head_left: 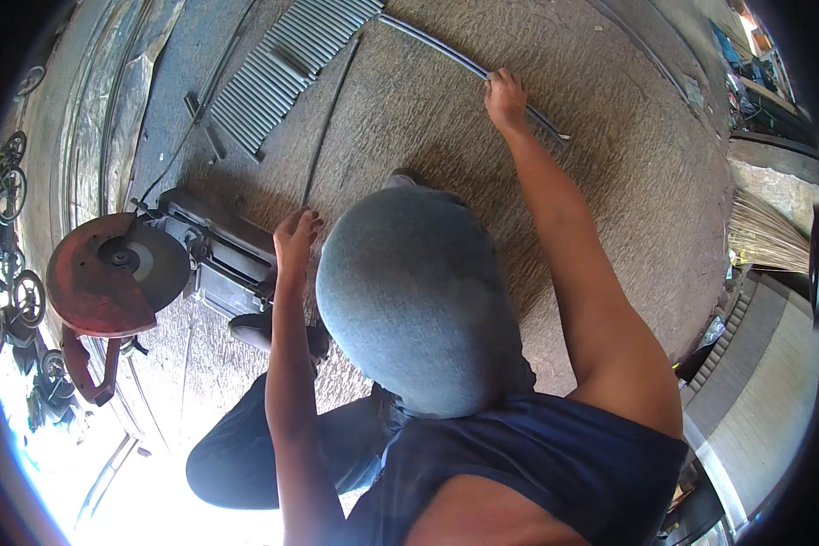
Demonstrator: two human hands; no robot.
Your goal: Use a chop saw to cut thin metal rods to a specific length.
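Observation:
On the far right side, my right hand is closed around a long, thin metal tube that slants across the floor, and a short length sticks out past my fist. My left hand is beside the base of a chop saw, its fingers curled together; what they hold, if anything, is hidden. A thin dark rod runs along the floor up to my left fingertips, and whether they touch it I cannot tell. The saw's abrasive disc and red guard are at the left.
A row of cut grey tubes lies at the far left, with one short piece across it. A cable trails from the saw. At the right are a straw broom and a low pale panel. Bicycles line the left rim.

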